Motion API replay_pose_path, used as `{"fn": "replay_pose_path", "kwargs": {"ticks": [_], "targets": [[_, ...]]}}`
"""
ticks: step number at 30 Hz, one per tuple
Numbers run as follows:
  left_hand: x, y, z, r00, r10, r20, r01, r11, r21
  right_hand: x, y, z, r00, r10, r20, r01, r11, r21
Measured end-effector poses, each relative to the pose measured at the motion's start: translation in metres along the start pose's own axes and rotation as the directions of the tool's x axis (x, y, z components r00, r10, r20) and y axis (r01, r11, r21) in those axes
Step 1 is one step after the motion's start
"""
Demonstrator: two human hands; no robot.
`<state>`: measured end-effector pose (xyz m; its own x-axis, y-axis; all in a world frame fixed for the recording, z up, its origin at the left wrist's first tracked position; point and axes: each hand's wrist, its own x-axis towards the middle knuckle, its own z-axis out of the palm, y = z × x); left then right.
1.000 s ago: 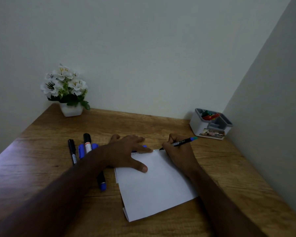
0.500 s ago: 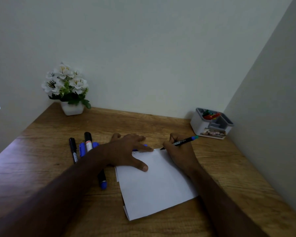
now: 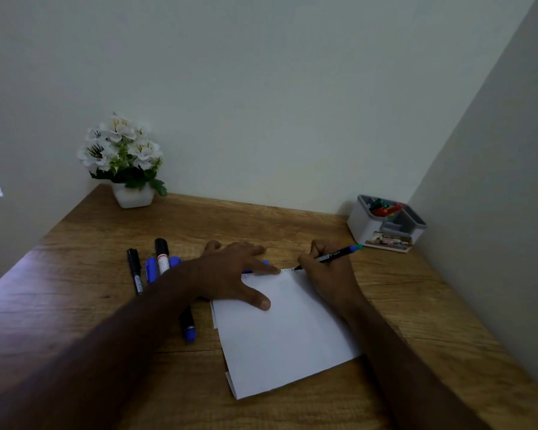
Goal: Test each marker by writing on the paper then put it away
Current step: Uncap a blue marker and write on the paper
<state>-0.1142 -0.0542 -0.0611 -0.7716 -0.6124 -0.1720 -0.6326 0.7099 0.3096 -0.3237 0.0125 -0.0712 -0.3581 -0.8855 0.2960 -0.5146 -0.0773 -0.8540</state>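
Note:
White paper (image 3: 286,339) lies on the wooden desk (image 3: 199,231) in front of me. My left hand (image 3: 233,274) rests flat on its top left corner, fingers spread. My right hand (image 3: 329,274) grips a thin black marker with a blue-green end (image 3: 339,253), its tip touching the paper's top edge, where faint writing shows. To the left lie several markers: a thin black one (image 3: 134,270), a black-capped white one (image 3: 162,254), blue ones (image 3: 151,268), and one with a blue end (image 3: 188,327) partly under my left forearm.
A white and grey desk organiser (image 3: 385,226) with red and green items stands at the back right by the side wall. A white pot of white flowers (image 3: 123,159) stands at the back left. Walls close the desk at back and right.
The marker tip has shifted slightly along the paper's top edge. My left hand has stayed pressed on the paper.

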Motion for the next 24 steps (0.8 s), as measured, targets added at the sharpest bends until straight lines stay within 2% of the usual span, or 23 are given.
{"fn": "replay_pose_path", "kwargs": {"ticks": [24], "targets": [[-0.0025, 0.0039, -0.0024, 1.000, 0.001, 0.008, -0.001, 1.000, -0.011, -0.0007, -0.0007, -0.0016, 0.999, 0.034, -0.011, -0.034, 0.999, 0.020]]}}
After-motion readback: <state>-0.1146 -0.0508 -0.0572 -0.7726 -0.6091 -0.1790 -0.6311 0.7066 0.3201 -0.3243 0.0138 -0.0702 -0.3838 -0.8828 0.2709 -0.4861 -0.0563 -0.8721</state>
